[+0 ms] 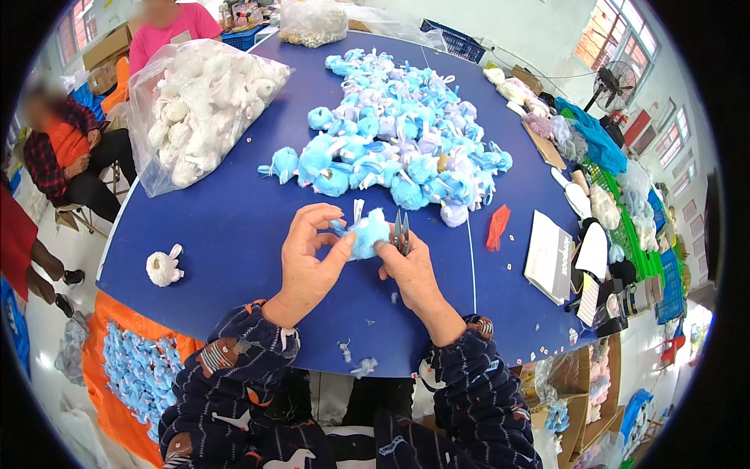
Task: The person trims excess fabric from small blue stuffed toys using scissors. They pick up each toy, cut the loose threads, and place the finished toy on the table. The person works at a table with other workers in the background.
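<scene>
Indoors: blue plush (367,236) held above dark-blue table (226,215); fan (616,80) near window (617,35).

Open blue table (223,242) separates the left fingers (316,213) from the white plush (162,270), while the plush pile (375,170) blocks ahead.

white wall (539,31) | barred window (623,33) | black fan (616,83) | blue table (226,234) | pale floor (78,250)

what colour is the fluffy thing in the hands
The fluffy thing is light blue, best seen in the head view.
</scene>
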Tool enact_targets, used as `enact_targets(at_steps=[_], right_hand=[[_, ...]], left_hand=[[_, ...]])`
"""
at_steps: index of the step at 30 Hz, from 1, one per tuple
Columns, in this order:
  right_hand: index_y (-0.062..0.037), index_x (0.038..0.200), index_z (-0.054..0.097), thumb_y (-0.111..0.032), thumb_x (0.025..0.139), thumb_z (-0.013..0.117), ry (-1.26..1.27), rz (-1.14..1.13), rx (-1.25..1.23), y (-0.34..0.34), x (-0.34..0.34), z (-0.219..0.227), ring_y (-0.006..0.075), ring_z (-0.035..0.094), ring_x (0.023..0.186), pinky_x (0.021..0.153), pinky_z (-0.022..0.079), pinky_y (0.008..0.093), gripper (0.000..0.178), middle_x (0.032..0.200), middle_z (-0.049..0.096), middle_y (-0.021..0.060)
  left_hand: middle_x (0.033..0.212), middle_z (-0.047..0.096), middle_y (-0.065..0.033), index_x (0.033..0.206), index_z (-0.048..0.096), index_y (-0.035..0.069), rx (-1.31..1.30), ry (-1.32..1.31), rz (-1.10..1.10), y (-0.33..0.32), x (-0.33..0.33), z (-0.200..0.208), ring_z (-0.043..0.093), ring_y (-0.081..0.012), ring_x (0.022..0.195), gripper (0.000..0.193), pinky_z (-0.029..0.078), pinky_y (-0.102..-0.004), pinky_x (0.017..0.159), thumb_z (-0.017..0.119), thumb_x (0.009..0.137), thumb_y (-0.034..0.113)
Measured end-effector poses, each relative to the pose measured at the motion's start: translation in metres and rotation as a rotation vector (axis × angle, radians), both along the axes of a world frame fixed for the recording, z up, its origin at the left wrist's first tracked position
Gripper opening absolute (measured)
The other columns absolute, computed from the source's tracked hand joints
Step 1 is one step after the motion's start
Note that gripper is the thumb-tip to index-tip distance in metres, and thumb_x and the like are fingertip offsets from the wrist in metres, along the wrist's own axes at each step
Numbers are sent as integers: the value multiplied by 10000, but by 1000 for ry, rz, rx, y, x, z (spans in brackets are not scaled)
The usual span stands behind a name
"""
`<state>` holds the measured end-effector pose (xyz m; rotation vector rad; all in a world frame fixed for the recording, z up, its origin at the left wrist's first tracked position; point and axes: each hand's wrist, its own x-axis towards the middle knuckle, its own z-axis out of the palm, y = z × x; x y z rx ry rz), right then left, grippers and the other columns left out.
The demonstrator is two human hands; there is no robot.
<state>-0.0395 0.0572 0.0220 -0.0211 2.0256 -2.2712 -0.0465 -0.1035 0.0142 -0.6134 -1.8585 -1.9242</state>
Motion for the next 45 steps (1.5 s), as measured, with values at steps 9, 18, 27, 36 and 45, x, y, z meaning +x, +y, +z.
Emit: enact_targets(at_steps=[9, 18, 27, 36, 45], right_hand=[[11, 977, 549, -134, 800, 550, 87, -82, 128, 4, -6, -11, 49, 441, 506, 444, 393, 207, 229, 699, 522, 2], [-56, 855, 492, -172, 821, 519, -206, -107, -316, 13, -10, -13, 53, 334, 434, 465, 367, 254, 125, 625, 412, -27], [-23, 966, 521, -319, 820, 636, -88, 60, -42, -6, 7, 2, 53, 396, 497, 470, 387, 231, 350, 668, 474, -11], [14, 952, 592, -238, 830, 651, 298, -162, 246, 0, 4, -2, 39, 459, 605, 529, 379, 195, 286, 717, 553, -5], [-6, 830, 575, -211, 865, 596, 281, -181, 160, 6, 7, -2, 63, 496, 515, 458, 381, 191, 209, 700, 574, 30]], left_hand=[[1089, 520, -110, 1061, 559, 56, -394, 168, 289, -3, -1, 12, 598, -200, 771, 338, 505, -276, 607, 589, 746, -62], [946, 554, -68, 1066, 519, 11, -240, -344, -73, -5, -7, 0, 550, -109, 820, 391, 492, -231, 616, 710, 730, 72], [1079, 522, -82, 1154, 443, 19, 83, -291, -340, 0, -12, -11, 534, -145, 992, 332, 485, -301, 804, 572, 849, 45], [1053, 549, -63, 1140, 446, 35, 93, -322, -350, -3, -11, -11, 556, -133, 941, 298, 480, -270, 796, 550, 862, 57], [1057, 557, -101, 1162, 462, 18, 467, -454, -582, -31, 0, 35, 562, -171, 939, 339, 476, -305, 811, 486, 824, 20]])
